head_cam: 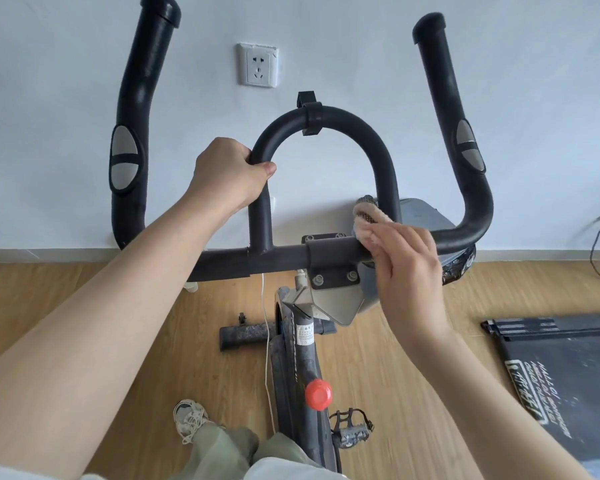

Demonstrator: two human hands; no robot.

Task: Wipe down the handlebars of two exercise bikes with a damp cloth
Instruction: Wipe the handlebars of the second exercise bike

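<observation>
Only one bike (307,355) is in view, near the far wall, and I cannot tell which parts of its black handlebars (381,157) are clean yet. The left hand (227,174) is curled tight around the left side of the middle loop. The right hand (406,268) holds the cloth (366,220) and presses it low on the loop's right side, so lots seems left to wipe.
</observation>
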